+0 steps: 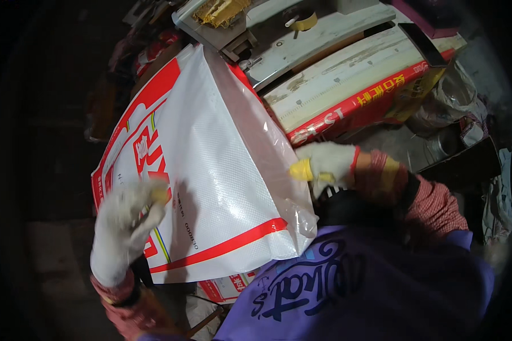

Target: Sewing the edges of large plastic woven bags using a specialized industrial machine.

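A large white woven plastic sack (227, 170) with red panels and printing lies spread across the middle, in front of my body. A clear plastic liner (298, 219) shows along its right side. My right hand (330, 162), in a white glove with yellow fingertips, is closed at the sack's right edge, thumb toward me; the exact grip is partly hidden. My left hand (131, 221), in a similar glove, hovers over the printed left part of the sack. Its thumb stands apart from slightly bent fingers, with nothing seen between them, and its shadow falls on the sack.
Behind the sack stands a worn pale workbench (330, 68) with a red printed sheet (375, 96) along its front. A roll of tape (305, 21) rests on a grey surface. Crumpled clear plastic (452, 94) and a dark box (466, 162) sit at the right.
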Demonstrator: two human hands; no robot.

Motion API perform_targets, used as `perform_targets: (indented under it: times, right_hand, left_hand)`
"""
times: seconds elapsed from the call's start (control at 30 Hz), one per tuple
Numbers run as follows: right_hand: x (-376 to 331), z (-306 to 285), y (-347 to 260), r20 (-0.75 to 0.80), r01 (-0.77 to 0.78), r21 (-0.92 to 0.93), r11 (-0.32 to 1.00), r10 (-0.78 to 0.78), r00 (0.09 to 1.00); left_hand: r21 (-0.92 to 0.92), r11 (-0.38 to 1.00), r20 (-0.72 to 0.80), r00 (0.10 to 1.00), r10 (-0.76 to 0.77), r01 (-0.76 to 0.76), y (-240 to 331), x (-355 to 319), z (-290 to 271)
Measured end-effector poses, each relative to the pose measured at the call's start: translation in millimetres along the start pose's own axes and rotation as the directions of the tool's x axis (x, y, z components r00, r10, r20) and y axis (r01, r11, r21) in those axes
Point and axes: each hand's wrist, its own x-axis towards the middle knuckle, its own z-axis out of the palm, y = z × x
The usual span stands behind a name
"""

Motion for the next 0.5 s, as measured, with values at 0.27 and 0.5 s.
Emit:
perform_targets:
  times: [0.27, 0.5]
  right_hand:
    - [-11.1, 40.7, -10.5, -0.063, -0.118, -0.556, 0.823, 0.100, 0.993]
    - [-12.6, 31.9, -31.4, 0.010, -0.534, 0.107, 0.838, 0.537, 0.844]
  left_hand:
    - [0.200, 0.804, 0.702, 0.655, 0.281, -0.560, 74.8, 156.8, 78.8]
    - [-0.033, 0.710, 0.945, 0.209, 0.251, -0.703, 15.8, 97.4, 82.8]
